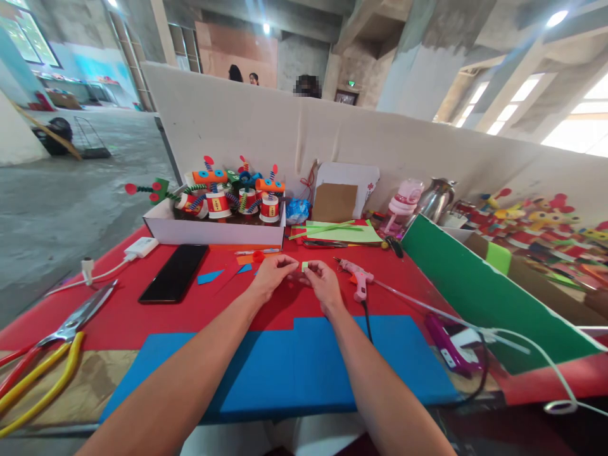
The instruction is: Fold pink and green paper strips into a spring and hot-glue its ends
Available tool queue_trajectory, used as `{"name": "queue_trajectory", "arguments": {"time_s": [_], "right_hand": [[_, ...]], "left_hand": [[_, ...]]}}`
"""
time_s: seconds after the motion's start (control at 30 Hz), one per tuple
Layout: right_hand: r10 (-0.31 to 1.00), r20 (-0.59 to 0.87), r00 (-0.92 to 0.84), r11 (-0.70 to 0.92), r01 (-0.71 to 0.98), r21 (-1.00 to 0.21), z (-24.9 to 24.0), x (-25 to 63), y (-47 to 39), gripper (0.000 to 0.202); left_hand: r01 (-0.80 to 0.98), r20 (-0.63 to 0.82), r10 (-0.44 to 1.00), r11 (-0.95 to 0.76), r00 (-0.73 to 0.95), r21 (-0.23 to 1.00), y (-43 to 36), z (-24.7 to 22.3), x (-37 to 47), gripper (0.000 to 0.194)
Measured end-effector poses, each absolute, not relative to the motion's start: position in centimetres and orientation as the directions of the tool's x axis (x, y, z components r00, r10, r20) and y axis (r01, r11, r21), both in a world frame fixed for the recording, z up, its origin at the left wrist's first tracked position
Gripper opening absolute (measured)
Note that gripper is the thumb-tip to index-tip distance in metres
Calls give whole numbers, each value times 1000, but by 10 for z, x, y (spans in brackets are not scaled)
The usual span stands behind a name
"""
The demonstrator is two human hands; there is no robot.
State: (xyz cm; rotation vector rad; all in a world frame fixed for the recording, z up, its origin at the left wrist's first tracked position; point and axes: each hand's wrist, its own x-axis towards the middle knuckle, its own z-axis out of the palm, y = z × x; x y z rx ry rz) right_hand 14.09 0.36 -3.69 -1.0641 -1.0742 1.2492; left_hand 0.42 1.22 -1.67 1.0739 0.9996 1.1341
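Over the red table covering, both my hands are raised close together. My right hand (323, 284) pinches a small pale green piece of paper (304, 266) between thumb and fingers. Facing it, my left hand (274, 276) has its thumb and fingertips pressed together; whatever it holds, if anything, is too small to make out. A pink hot glue gun (357, 278) lies just right of my right hand, its nozzle pointing up and left. Blue paper scraps (210, 277) and a red paper strip (228, 276) lie left of my left hand.
A white box (213, 234) holds several paper-cup figures. A black phone (173, 273), large scissors (71, 323) and a white charger (140, 248) lie left. Blue sheets (266, 373) cover the front edge. A green-sided box (484, 297) and purple device (451, 345) stand right. Green paper (365, 232) lies behind.
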Motion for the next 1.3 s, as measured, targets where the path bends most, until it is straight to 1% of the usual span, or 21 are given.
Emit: {"name": "queue_trajectory", "arguments": {"time_s": [0.07, 0.2, 0.3, 0.4, 0.5, 0.57, 0.67, 0.73, 0.8, 0.87, 1.0, 1.07, 1.1, 1.23, 1.3], "right_hand": [[1000, 13, -1, 12, -202, -979, -36, 140, 2, 32], [998, 21, -52, 9, -225, -974, -34, 138, 0, 34], [999, 17, -49, 7, -213, -977, -33, 139, -1, 33], [999, 1, -54, -11, -229, -973, -33, 140, -1, 29], [999, -25, -35, -33, -251, -967, -33, 140, -1, 26], [999, -41, -15, -43, -280, -959, -32, 141, -1, 25], [997, -70, -29, -75, -347, -935, -31, 142, -1, 26], [995, -80, -53, -94, -381, -920, -29, 143, -2, 26], [995, -79, -64, -98, -405, -909, -26, 145, -2, 24], [994, -80, -71, -103, -424, -900, -24, 146, -3, 21], [996, -68, -56, -85, -423, -902, -24, 146, -3, 20], [999, -49, -20, -52, -396, -917, -25, 146, -2, 22], [999, -39, 2, -35, -378, -925, -25, 145, -2, 22], [997, 4, 75, 27, -303, -952, -26, 144, 0, 21], [997, 18, 81, 40, -284, -958, -27, 143, 1, 20]], "left_hand": [[-175, -41, 990, 65, 138, 982, 13, -16, 3, 26], [-130, -49, 978, 76, 201, 989, 14, -17, 2, 26], [-66, -24, 983, 36, 182, 997, 16, -19, 1, 24], [34, 47, 990, -52, 136, 998, 17, -19, 0, 17], [176, 190, 974, -209, 122, 962, 17, -18, 1, 7], [270, 312, 940, -338, 136, 901, 16, -18, 1, 3], [363, 497, 839, -544, 221, 757, 15, -20, 2, 9], [391, 590, 750, -660, 297, 642, 15, -22, 1, 13], [418, 643, 676, -733, 359, 537, 15, -24, 0, 16], [449, 662, 635, -764, 397, 463, 15, -25, -1, 19], [483, 670, 604, -782, 432, 393, 16, -26, -2, 24], [480, 678, 604, -781, 418, 400, 15, -25, -2, 24], [477, 684, 616, -771, 389, 423, 15, -24, -2, 24], [472, 674, 712, -672, 198, 571, 14, -21, -1, 19], [474, 646, 747, -630, 155, 615, 14, -19, -2, 14]]}}
